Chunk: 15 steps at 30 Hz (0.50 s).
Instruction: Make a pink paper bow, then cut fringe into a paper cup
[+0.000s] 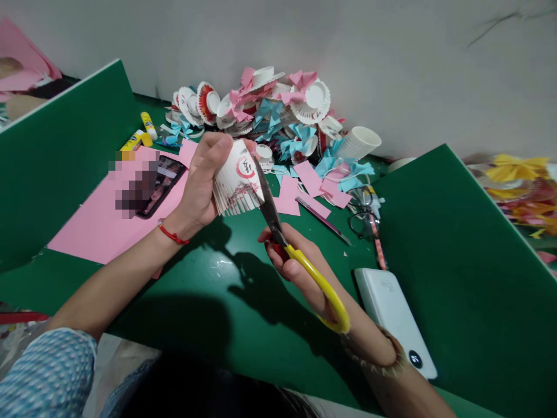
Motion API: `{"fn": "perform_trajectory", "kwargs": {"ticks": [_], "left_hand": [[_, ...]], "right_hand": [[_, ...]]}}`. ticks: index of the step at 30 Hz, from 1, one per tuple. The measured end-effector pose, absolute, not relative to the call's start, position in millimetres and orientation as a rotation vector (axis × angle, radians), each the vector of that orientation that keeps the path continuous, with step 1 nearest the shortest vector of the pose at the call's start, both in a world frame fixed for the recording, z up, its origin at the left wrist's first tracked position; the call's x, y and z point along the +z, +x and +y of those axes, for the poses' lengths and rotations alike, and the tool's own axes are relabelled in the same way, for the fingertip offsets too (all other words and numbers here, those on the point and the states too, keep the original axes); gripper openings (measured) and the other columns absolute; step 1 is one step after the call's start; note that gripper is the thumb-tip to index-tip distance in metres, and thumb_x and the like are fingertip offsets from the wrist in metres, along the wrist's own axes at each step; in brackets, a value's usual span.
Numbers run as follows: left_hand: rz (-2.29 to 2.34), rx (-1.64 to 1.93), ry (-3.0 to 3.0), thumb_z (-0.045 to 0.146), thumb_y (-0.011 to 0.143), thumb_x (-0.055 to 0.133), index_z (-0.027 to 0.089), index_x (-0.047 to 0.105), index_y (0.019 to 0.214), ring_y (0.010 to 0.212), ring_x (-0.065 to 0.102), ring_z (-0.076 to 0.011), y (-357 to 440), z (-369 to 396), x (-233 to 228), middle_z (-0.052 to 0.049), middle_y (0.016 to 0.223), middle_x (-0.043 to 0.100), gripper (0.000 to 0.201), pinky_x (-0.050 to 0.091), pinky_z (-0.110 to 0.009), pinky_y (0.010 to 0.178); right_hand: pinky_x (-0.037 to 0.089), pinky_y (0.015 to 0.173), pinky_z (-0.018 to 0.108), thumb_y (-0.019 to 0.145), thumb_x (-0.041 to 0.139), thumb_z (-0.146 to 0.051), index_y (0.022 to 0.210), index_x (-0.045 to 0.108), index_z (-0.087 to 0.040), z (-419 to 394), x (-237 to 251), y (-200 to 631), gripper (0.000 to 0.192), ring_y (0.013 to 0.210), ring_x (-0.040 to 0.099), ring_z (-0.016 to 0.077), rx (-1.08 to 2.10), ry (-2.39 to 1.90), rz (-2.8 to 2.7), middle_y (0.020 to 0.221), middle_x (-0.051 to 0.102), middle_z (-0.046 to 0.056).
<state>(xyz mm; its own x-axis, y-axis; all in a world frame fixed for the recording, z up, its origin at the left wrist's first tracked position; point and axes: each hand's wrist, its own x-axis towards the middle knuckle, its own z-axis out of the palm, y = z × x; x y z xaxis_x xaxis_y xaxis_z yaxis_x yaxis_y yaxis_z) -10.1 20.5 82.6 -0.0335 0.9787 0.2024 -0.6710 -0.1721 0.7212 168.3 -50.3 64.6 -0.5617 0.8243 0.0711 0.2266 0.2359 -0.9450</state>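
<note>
My left hand (201,183) grips a white paper cup (232,174) with a red printed pattern, held above the green table (209,313). A row of narrow slits runs along the cup's lower edge, leaving a fringe of strips. In my right hand (300,255) is a pair of scissors (319,281) with yellow handles and dark blades. The blades point up and lie against the right side of the cup. Whether they are parted there is hard to make out. Part of the cup is hidden behind my left fingers.
Finished-looking cup and paper pieces (265,110) are heaped against the wall. A phone (161,186) lies on pink paper (91,226) to the left, near glue sticks (148,125). Glasses (363,217), a pen (322,219) and a white power bank (394,319) are right. Green partitions (474,278) flank both sides.
</note>
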Motion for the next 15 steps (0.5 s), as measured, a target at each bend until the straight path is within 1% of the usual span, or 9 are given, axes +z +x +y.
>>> {"fn": "perform_trajectory", "kwargs": {"ticks": [3,8,11,15], "left_hand": [[0.509,1.604,0.847,0.019,0.090,0.046,0.020,0.044,0.073,0.099,0.068,-0.0199,-10.0,19.7,82.9,0.000,0.077,0.063,0.017,0.054,-0.040,0.091],[0.589,1.624,0.811,0.020,0.089,0.046,0.020,0.044,0.076,0.119,0.058,-0.0243,-9.4,19.4,82.9,-0.001,0.086,0.062,0.013,0.049,-0.044,0.097],[0.643,1.617,0.761,0.023,0.089,0.047,0.020,0.044,0.077,0.122,0.056,-0.0257,-10.1,20.1,82.7,-0.002,0.092,0.062,0.012,0.049,-0.045,0.097],[0.697,1.623,0.737,0.025,0.088,0.049,0.021,0.045,0.081,0.121,0.056,-0.0251,-10.7,21.0,81.4,-0.004,0.096,0.063,0.009,0.050,-0.043,0.097]], "right_hand": [[0.025,0.049,0.025,0.085,0.038,-0.073,0.101,0.049,-0.018,-50.8,64.2,168.2,0.058,0.052,0.030,0.0099,1.322,-0.959,-1.929,0.059,0.037,-0.006],[0.024,0.048,0.025,0.085,0.039,-0.073,0.101,0.049,-0.018,-51.3,62.8,168.6,0.058,0.051,0.029,0.0098,1.334,-0.965,-1.918,0.059,0.036,-0.007],[0.024,0.048,0.025,0.084,0.040,-0.073,0.101,0.049,-0.019,-51.6,62.4,169.2,0.058,0.052,0.029,0.0100,1.322,-0.976,-1.926,0.059,0.037,-0.007],[0.024,0.049,0.025,0.084,0.038,-0.074,0.099,0.050,-0.018,-51.5,63.5,168.8,0.059,0.051,0.029,0.0101,1.298,-0.987,-1.945,0.059,0.037,-0.007]]}}
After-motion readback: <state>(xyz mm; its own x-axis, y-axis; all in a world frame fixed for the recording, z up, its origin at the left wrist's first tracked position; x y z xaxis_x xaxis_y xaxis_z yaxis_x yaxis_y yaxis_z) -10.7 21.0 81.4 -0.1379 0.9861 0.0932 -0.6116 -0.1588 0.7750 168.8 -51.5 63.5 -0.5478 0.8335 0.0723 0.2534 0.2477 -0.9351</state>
